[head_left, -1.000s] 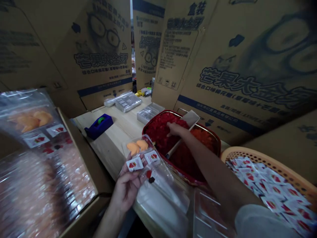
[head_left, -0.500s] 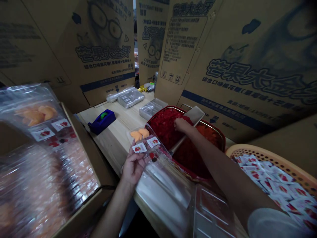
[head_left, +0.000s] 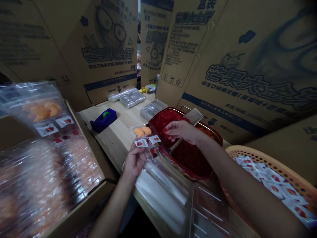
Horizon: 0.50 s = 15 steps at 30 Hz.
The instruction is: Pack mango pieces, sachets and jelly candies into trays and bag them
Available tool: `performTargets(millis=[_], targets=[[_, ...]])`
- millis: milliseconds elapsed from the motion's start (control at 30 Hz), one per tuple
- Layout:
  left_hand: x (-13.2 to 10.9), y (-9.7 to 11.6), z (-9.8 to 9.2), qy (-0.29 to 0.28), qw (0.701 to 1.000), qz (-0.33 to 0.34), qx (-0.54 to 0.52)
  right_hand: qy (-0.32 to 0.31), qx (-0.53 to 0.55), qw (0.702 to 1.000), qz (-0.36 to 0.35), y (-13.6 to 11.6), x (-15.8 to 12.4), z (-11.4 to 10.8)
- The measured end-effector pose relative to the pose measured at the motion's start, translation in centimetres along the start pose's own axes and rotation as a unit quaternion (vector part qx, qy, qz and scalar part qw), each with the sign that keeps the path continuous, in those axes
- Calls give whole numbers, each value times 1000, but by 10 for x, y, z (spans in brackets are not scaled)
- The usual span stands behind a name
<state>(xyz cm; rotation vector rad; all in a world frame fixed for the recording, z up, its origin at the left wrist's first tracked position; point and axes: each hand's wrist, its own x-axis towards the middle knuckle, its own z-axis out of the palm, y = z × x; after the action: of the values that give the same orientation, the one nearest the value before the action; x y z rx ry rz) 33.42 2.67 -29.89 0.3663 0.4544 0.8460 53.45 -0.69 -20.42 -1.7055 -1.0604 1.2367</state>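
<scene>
"What's the left hand doing?"

"Pinching a crinkly clear plastic bag of orange pieces over the worktop's front edge."

"The right hand?"

"Spread, empty, above a red-rimmed tray of glossy red granules."

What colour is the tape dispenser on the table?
The dispenser is deep blue; the head view shows it best.

Large tan corrugated cardboard cartons carry the blue printed Chinese name 芒果大金牙, with 综合口味棉花糖(草莓味+芒果味) in smaller blue characters beneath it, and 盒装 above a printed panel, whose finer text is too small to read.
</scene>
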Motion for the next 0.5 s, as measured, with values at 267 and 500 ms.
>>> performTargets(millis=[267,500], targets=[[0,2,1,-12,1000,-1,10,-84,8,996,4,1,-25,78],[0,2,2,-3,1000,3,12,-64,-4,998,4,2,-26,80]])
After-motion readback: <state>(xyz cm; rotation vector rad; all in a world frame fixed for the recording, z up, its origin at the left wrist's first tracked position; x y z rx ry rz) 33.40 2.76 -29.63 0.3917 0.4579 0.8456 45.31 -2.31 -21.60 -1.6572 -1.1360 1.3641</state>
